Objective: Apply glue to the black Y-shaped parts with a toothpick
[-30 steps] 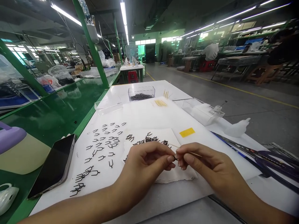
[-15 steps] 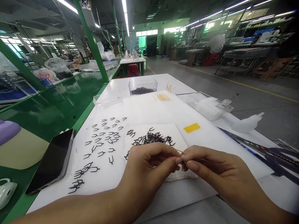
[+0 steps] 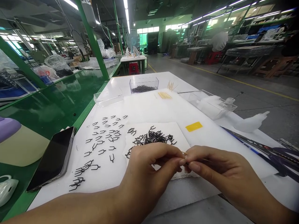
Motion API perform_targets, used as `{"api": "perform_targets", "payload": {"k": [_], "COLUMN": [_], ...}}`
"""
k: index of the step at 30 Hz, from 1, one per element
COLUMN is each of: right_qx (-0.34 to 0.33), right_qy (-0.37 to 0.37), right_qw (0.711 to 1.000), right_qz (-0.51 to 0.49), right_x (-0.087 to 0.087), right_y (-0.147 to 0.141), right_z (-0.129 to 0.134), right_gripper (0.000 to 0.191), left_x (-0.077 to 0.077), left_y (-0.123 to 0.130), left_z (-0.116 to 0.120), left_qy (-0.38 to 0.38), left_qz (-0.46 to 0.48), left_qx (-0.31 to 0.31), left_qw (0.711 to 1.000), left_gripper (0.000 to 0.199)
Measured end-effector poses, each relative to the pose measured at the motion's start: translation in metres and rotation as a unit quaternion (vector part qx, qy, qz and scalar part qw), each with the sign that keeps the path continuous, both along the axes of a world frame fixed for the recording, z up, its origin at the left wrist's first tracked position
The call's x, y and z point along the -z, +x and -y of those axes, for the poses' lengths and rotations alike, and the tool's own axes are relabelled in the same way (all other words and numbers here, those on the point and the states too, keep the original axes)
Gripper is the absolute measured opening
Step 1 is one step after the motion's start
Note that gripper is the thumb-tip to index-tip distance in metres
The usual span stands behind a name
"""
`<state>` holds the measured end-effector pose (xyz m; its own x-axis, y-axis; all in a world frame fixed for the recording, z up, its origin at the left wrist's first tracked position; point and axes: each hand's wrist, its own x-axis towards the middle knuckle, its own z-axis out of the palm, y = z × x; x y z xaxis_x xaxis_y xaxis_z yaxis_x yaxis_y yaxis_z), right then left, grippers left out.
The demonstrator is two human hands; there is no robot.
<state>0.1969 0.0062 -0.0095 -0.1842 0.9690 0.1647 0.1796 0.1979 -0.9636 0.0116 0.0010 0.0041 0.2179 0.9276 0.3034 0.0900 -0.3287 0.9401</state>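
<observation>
Over the front of a white paper sheet (image 3: 181,130), my two hands meet fingertip to fingertip. My right hand (image 3: 210,165) is closed in a pinch on a thin wooden toothpick (image 3: 184,152), only partly visible between the fingers. My left hand (image 3: 154,171) pinches thumb against fingers right beside it; whatever it grips is small and hidden. Behind my hands lies a heap of black fork-shaped pieces (image 3: 155,137) on the paper. More black forked pieces (image 3: 102,151) are spread in loose rows on the white board to the left.
At the back stand a clear box (image 3: 144,85) of black pieces and several toothpicks (image 3: 164,95). A yellow rectangle (image 3: 194,126) and dark-handled scissors (image 3: 263,151) lie right. A phone (image 3: 52,158) rests left; a clear tray (image 3: 108,100) sits behind the rows.
The whole view has shifted slightly. Both hands keep their pinch close together, and less of the toothpick shows between them now.
</observation>
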Motion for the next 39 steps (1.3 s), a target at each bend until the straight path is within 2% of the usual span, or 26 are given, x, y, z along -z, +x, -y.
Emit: {"api": "perform_targets", "payload": {"k": [3, 7, 11, 15, 19, 22, 24, 27, 30, 33, 36, 39], "right_qx": [0.030, 0.028, -0.002, -0.053, -0.060, -0.058, -0.039, 0.040, 0.080, 0.043, 0.008, -0.011], "right_qy": [0.000, -0.004, -0.015, -0.011, -0.002, 0.013, 0.039, 0.091, 0.103, 0.086, 0.065, 0.053], "right_qw": [1.000, 1.000, 1.000, 0.998, 0.998, 0.998, 0.998, 0.995, 0.991, 0.995, 0.997, 0.997], "right_qz": [0.001, -0.001, 0.001, -0.011, -0.012, -0.007, 0.002, 0.026, 0.037, 0.030, 0.030, 0.046], "right_x": [0.003, 0.004, 0.002, 0.002, 0.003, 0.001, -0.001, -0.003, -0.004, -0.004, -0.007, -0.009], "right_y": [-0.003, -0.004, 0.000, 0.006, 0.007, 0.006, 0.006, 0.006, 0.006, 0.004, 0.002, 0.002], "right_z": [0.002, 0.002, 0.001, 0.000, 0.001, 0.001, 0.002, 0.003, 0.004, 0.003, 0.004, 0.006], "right_gripper": [0.036, 0.036, 0.030, 0.014, 0.008, 0.010, 0.009, 0.010, 0.012, 0.012, 0.017, 0.019], "left_x": [-0.001, -0.003, -0.004, -0.004, -0.003, -0.002, -0.002, -0.001, 0.000, 0.000, 0.000, 0.001], "left_y": [-0.001, -0.002, -0.002, -0.002, -0.001, 0.001, 0.002, 0.001, -0.001, -0.004, -0.005, -0.006], "left_z": [0.001, 0.002, 0.002, 0.002, 0.002, 0.002, 0.001, 0.000, 0.000, 0.001, 0.000, -0.002], "left_qy": [0.028, 0.055, 0.067, 0.071, 0.060, 0.013, -0.019, -0.023, 0.035, 0.137, 0.249, 0.315], "left_qz": [-0.026, -0.052, -0.064, -0.060, -0.051, -0.012, 0.020, 0.039, 0.036, 0.003, -0.020, -0.022], "left_qx": [-0.002, -0.004, -0.003, -0.002, -0.001, 0.005, 0.007, -0.002, -0.013, -0.013, 0.000, 0.030], "left_qw": [0.999, 0.997, 0.996, 0.996, 0.997, 1.000, 1.000, 0.999, 0.999, 0.991, 0.968, 0.948], "left_gripper": [0.013, 0.015, 0.016, 0.016, 0.017, 0.014, 0.011, 0.011, 0.013, 0.017, 0.014, 0.010]}}
